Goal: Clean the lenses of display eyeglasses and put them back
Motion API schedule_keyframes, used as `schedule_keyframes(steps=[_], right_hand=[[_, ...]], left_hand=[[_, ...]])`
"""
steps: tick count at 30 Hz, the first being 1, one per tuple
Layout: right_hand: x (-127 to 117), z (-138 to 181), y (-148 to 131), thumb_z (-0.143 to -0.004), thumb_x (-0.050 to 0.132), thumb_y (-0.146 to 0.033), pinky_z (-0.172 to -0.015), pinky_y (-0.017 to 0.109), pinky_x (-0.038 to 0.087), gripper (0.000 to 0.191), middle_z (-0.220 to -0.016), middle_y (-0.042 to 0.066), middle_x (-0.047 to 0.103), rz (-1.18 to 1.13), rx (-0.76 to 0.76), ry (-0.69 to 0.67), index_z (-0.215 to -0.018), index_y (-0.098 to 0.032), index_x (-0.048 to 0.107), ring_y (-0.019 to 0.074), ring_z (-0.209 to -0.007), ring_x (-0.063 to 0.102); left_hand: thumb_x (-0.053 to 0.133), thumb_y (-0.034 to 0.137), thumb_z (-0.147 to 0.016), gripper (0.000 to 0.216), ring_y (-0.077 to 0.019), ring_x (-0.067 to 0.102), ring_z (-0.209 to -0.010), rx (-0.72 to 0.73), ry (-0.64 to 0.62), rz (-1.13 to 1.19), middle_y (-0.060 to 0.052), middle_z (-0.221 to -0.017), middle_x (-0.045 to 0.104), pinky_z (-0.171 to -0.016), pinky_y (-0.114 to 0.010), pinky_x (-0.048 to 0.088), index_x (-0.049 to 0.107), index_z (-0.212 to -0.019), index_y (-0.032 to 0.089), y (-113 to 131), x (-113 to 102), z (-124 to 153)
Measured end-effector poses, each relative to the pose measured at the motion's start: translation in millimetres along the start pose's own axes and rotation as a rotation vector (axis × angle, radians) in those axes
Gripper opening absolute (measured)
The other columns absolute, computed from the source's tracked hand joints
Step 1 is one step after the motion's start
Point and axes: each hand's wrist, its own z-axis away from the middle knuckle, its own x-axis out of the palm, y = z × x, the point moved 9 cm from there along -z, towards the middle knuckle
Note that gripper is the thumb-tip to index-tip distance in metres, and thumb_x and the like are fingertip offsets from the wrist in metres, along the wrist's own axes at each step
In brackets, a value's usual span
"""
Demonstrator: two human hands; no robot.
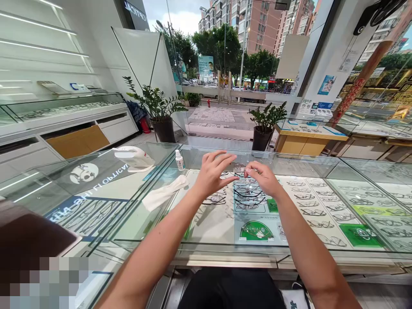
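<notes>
Above the glass display counter (206,249), my left hand (213,172) is raised with its thumb and fingers apart, and nothing shows in its grasp. Facing it, my right hand (264,179) has its thumb and index finger pinched together. Whatever that pinch may hold is too small or too clear to make out against the frames behind. Rows of eyeglasses (249,198) lie under the glass beneath both hands. A white cloth (165,193) is spread on the counter top left of my left hand. Behind the cloth stands a small white spray bottle (179,160).
A white device (134,158) sits on the counter further left. More eyeglasses (313,212) fill the case at right. Two potted plants (164,128) stand beyond the counter, near the glass shopfront. A dark, partly blurred object (28,227) covers the lower left corner.
</notes>
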Motion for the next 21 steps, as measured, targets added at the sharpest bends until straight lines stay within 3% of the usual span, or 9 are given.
schedule_keyframes(steps=[4, 13, 16, 19, 21], right_hand=[[-1.2, 0.2, -3.6, -0.103, 0.052, -0.038, -0.088, 0.035, 0.040, 0.031, -0.087, 0.003, 0.067, 0.019, 0.014, -0.010, -0.080, -0.022, 0.065, 0.0211, -0.089, 0.057], [-3.3, 1.4, -5.5, -0.102, 0.053, -0.038, -0.087, 0.036, 0.042, 0.032, -0.085, 0.002, 0.068, -0.055, 0.039, -0.021, -0.078, -0.021, 0.066, 0.0207, -0.089, 0.060], [-14.3, -4.3, -27.8, -0.102, 0.054, -0.042, -0.088, 0.037, 0.045, 0.032, -0.088, 0.003, 0.070, -0.072, 0.013, -0.038, -0.082, -0.021, 0.067, 0.0206, -0.089, 0.062], [-44.0, -13.7, -65.2, -0.097, 0.064, -0.046, -0.095, 0.039, 0.048, 0.025, -0.104, 0.004, 0.071, -0.030, -0.069, 0.002, -0.109, -0.025, 0.068, 0.0223, -0.100, 0.065], [-70.4, -18.6, -92.1, -0.089, 0.077, -0.047, -0.100, 0.042, 0.049, 0.046, -0.110, 0.004, 0.070, 0.026, -0.154, 0.090, -0.129, -0.029, 0.062, 0.0236, -0.106, 0.065]], left_hand=[[0.075, 0.059, -0.089, 0.057, -0.0315, 0.064, -0.123, 0.013, 0.000, 0.007, -0.010, -0.125, 0.077, -0.104, -0.047, 0.040, 0.069, -0.133, 0.024, 0.5, -3.3, -1.7], [0.080, 0.057, -0.086, 0.049, -0.0280, 0.070, -0.107, 0.075, 0.024, 0.025, -0.008, -0.107, 0.081, -0.093, -0.043, 0.041, 0.075, -0.123, 0.025, 7.7, -16.5, -6.9], [0.081, 0.055, -0.086, 0.045, -0.0255, 0.071, -0.100, 0.091, 0.063, 0.027, -0.006, -0.101, 0.081, -0.091, -0.042, 0.042, 0.076, -0.119, 0.026, 9.5, -35.2, -20.5], [0.082, 0.054, -0.085, 0.043, -0.0240, 0.070, -0.095, 0.070, 0.173, 0.053, -0.004, -0.096, 0.080, -0.090, -0.041, 0.043, 0.075, -0.118, 0.027, 3.2, -68.2, -48.4], [0.081, 0.057, -0.084, 0.046, -0.0237, 0.069, -0.095, 0.032, 0.262, 0.069, -0.002, -0.095, 0.079, -0.091, -0.041, 0.044, 0.074, -0.118, 0.028, -3.6, -92.5, -70.7]])
